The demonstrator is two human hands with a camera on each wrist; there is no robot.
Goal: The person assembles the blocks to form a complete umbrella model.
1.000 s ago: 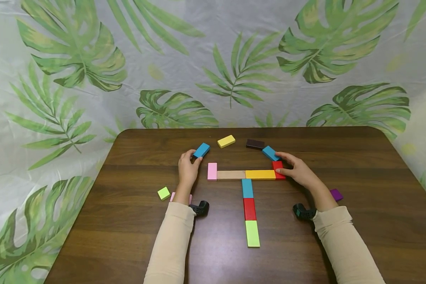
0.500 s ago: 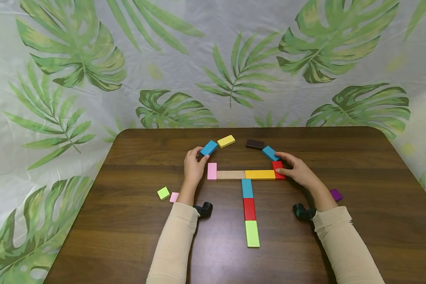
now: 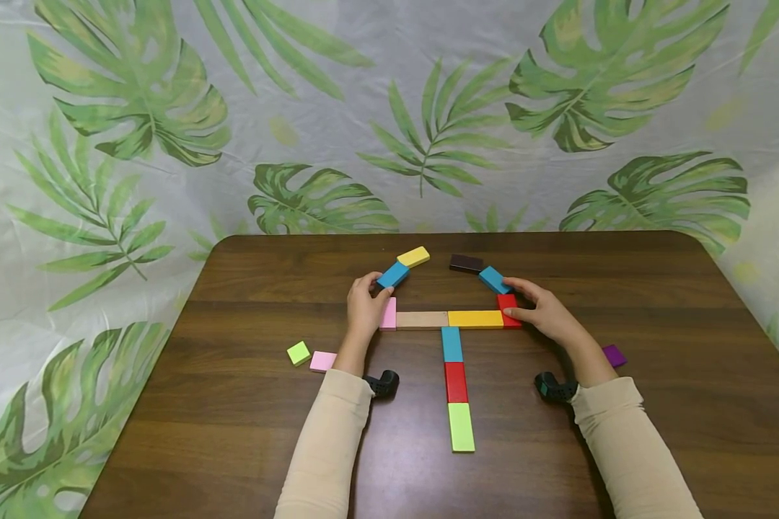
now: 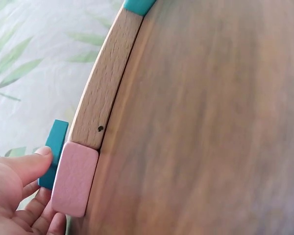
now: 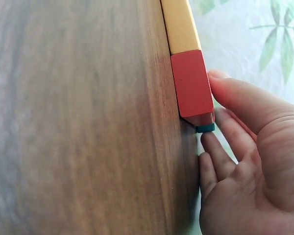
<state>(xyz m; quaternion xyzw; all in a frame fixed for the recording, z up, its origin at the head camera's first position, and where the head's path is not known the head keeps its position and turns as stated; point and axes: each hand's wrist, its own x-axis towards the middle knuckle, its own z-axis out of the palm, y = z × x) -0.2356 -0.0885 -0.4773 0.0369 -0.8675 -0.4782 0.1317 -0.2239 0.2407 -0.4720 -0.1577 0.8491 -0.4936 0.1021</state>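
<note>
My left hand (image 3: 365, 306) pinches a blue block (image 3: 394, 274) between thumb and fingers; one end of the block meets a yellow block (image 3: 414, 256). Its lower end is close to a pink block (image 3: 389, 313), which the hand partly covers. In the left wrist view the thumb lies on the blue block (image 4: 56, 142) behind the pink block (image 4: 74, 178). My right hand (image 3: 548, 311) rests with its thumb on a red block (image 3: 508, 303) and a finger at a second blue block (image 3: 494, 280). In the right wrist view its thumb touches the edge of the red block (image 5: 192, 83).
A plain wooden block (image 3: 422, 319) and an orange-yellow block (image 3: 476, 318) form a row. Below runs a column of blue (image 3: 451, 344), red (image 3: 456, 382) and lime (image 3: 461, 427) blocks. A dark block (image 3: 467, 263), lime cube (image 3: 298, 353), pink block (image 3: 322, 361) and purple block (image 3: 614, 355) lie around.
My left hand has slid the blue block rightward, then slightly toward me, so it now meets the yellow block. The right hand has stayed in place.
</note>
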